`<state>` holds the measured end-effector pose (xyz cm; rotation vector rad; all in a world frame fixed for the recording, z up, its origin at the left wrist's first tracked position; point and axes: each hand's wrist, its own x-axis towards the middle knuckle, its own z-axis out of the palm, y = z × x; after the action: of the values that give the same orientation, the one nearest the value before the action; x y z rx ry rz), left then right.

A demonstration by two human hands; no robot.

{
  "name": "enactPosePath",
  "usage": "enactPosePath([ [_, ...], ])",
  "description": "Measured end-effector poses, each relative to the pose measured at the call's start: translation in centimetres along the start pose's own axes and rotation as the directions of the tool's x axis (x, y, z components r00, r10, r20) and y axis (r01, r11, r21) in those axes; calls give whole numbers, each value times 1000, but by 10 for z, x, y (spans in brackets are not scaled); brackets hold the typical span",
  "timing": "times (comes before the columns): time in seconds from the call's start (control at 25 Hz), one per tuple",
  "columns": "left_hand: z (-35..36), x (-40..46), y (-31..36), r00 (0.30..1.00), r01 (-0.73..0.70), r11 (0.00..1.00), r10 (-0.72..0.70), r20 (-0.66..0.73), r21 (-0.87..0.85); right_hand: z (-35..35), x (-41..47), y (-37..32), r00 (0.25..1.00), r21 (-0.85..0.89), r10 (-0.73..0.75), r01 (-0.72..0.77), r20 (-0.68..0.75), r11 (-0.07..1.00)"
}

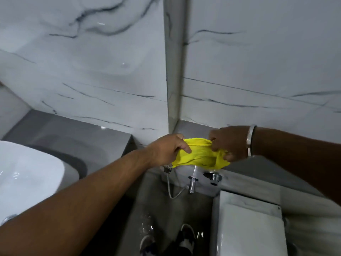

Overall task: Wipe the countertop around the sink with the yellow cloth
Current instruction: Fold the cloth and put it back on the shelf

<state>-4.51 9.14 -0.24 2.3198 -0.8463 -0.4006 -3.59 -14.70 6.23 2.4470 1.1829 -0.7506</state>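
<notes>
Head view, down, close over hands

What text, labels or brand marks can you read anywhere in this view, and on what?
None can be read. The crumpled yellow cloth held between both hands is plain, the chrome wall taps show no legible marking, and the white ceramic sink and white marble-patterned wall tiles carry only dark veins.
</notes>
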Motion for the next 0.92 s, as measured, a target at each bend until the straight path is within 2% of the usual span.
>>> enactPosePath([
  [0.04,1,6,-4,1000,-18,1000,18,14,-19,2,0,0,1000,-38,-7,7,11,999],
  [0.08,3,11,-8,999,-32,998,33,21,-45,2,0,1,999,-54,-21,19,-39,998],
  [0.16,3,16,-14,998,-56,995,57,14,-86,3,-3,9,970,-37,-45,37,-237,999],
  [0.24,1,20,-24,995,-100,990,98,-26,-103,-3,-14,14,916,258,68,39,-395,965],
  [0.32,2,20,-24,988,-141,984,133,-74,-108,-15,-19,12,867,502,250,0,-431,865],
  [0.4,10,20,-19,990,-136,985,130,-58,-110,-24,-17,14,838,598,321,8,-442,801],
  [0.48,25,21,-17,991,-113,993,110,-73,-30,-30,-13,18,838,641,340,16,-428,767],
  [0.6,30,33,-23,982,-44,999,42,-182,-7,-17,-17,31,870,672,351,-30,-348,740],
  [0.68,26,41,-27,990,-44,999,43,-135,-9,5,-18,36,894,681,349,-70,-282,729],
  [0.8,31,50,-30,998,-46,988,53,-43,150,38,-15,47,894,762,379,-68,-240,643],
  [0.92,69,58,-23,994,98,944,-76,-82,314,51,-8,60,893,870,385,15,-233,493],
])
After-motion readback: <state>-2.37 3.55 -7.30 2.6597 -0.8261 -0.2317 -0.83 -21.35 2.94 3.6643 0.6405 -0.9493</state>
